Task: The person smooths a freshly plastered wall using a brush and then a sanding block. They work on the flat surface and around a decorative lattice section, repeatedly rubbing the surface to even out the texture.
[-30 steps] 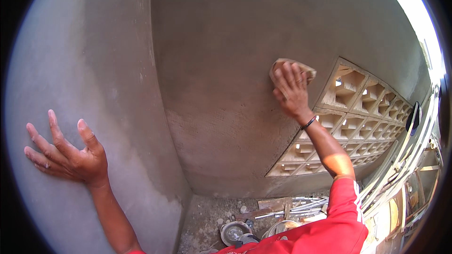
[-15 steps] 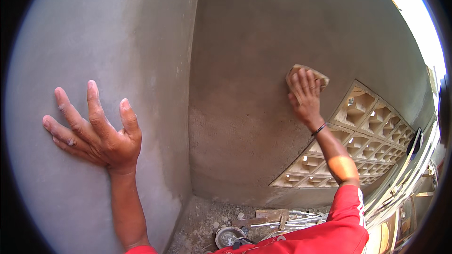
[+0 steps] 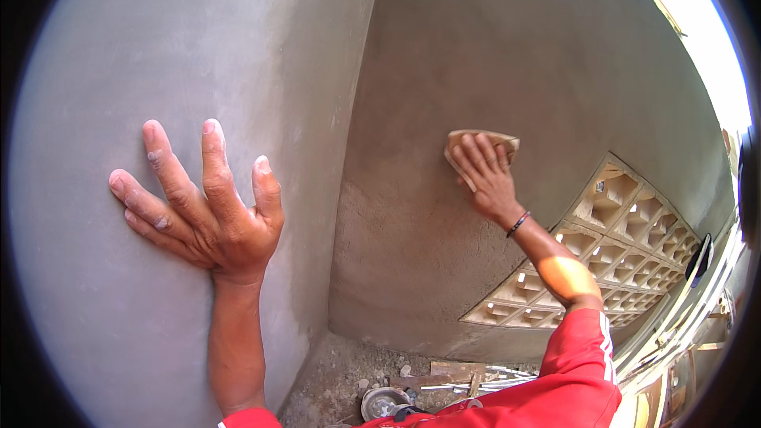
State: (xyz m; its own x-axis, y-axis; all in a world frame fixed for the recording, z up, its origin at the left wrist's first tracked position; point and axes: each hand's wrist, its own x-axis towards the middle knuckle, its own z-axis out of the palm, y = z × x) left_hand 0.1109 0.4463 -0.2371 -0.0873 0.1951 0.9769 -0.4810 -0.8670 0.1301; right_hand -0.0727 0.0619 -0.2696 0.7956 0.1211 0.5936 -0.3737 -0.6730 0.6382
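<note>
My left hand (image 3: 214, 214) lies against the smooth grey plastered wall (image 3: 158, 47) on the left, its fingers spread and dusted with pale powder. Across the corner, my right hand (image 3: 490, 182) presses a flat tan pad (image 3: 507, 143) to the darker, damp-looking plastered wall (image 3: 444, 55). The pad may be a sponge; its exact kind is hard to make out under the fingers. Below that hand the plaster looks rougher. A dark band circles my right wrist.
Right of my right hand, a panel of tan vent blocks (image 3: 610, 198) is set into the wall. Down on the rubble-strewn ground are a round bowl (image 3: 383, 403) with grey material, a wooden board (image 3: 456, 370) and thin pale strips. Long pale poles (image 3: 674, 309) lean at the far right.
My right hand and the pad have shifted left and slightly down across the wall. The view has also turned a little, so the left hand and corner appear farther right.
</note>
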